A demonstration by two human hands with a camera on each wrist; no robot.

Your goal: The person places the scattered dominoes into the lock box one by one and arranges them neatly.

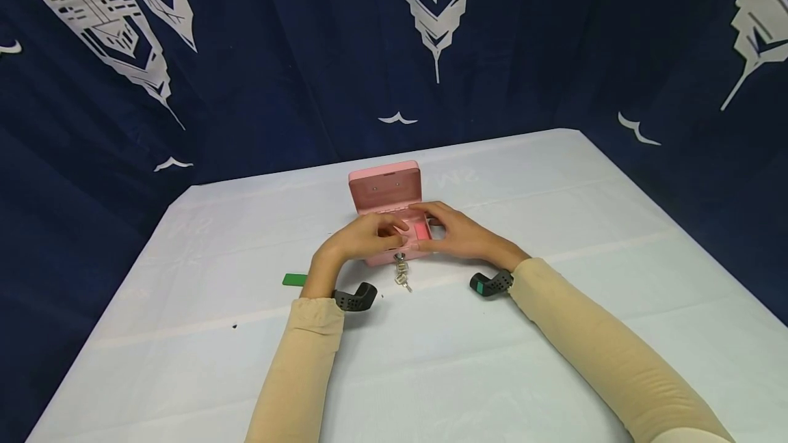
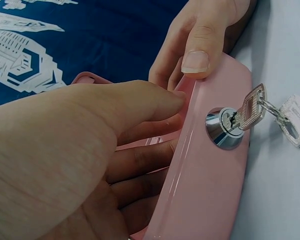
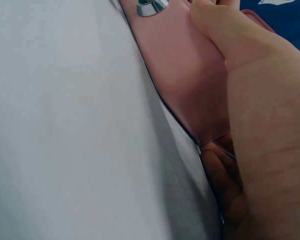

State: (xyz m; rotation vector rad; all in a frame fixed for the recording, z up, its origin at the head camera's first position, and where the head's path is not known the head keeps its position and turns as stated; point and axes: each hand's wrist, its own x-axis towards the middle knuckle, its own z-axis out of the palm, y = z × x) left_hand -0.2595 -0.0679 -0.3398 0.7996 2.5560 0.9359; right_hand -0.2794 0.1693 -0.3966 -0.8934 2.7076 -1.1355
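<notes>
A pink metal cash box (image 1: 388, 190) stands on the table with its lid raised. Two keys (image 1: 401, 273) hang at its front, one of them in the silver lock (image 2: 225, 127). My left hand (image 1: 360, 238) reaches into the box, fingers spread and slightly bent; nothing shows between them, though their tips are partly hidden. With my right hand (image 1: 458, 232) I grip the box's right end, the thumb on the front rim and other fingers around the side. A bright pink piece (image 1: 421, 231) lies inside, near the right hand.
A green flat piece (image 1: 294, 279) lies left of the box, partly behind my left wrist. White cloth covers the table (image 1: 185, 374). A dark blue curtain (image 1: 345, 74) with white building prints hangs behind. A small dark speck (image 1: 234, 326) is at the left.
</notes>
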